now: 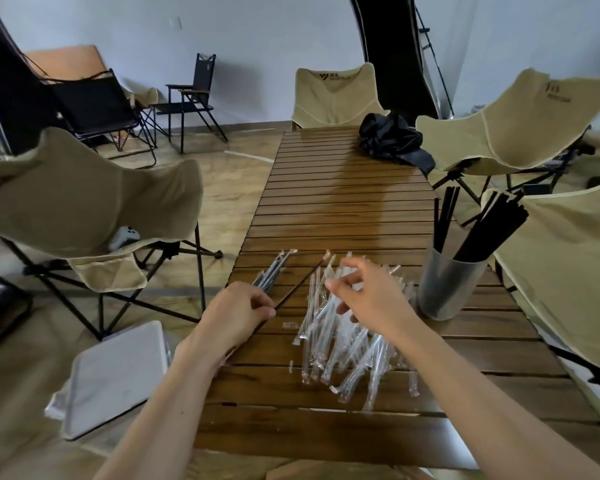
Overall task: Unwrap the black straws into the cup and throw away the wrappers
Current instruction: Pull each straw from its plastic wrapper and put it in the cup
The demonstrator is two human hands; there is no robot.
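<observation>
My left hand pinches a bare black straw that slants up to the right over the slatted wooden table. Just beyond that hand lie a few wrapped black straws. My right hand hovers over a heap of empty clear wrappers, fingers loosely curled, with a wrapper at its fingertips; whether it holds it is unclear. A translucent cup at the right holds several unwrapped black straws.
A white-lidded bin stands on the floor left of the table. Beige folding chairs ring the table on the left, far end and right. A black bundle of cloth lies at the table's far right corner.
</observation>
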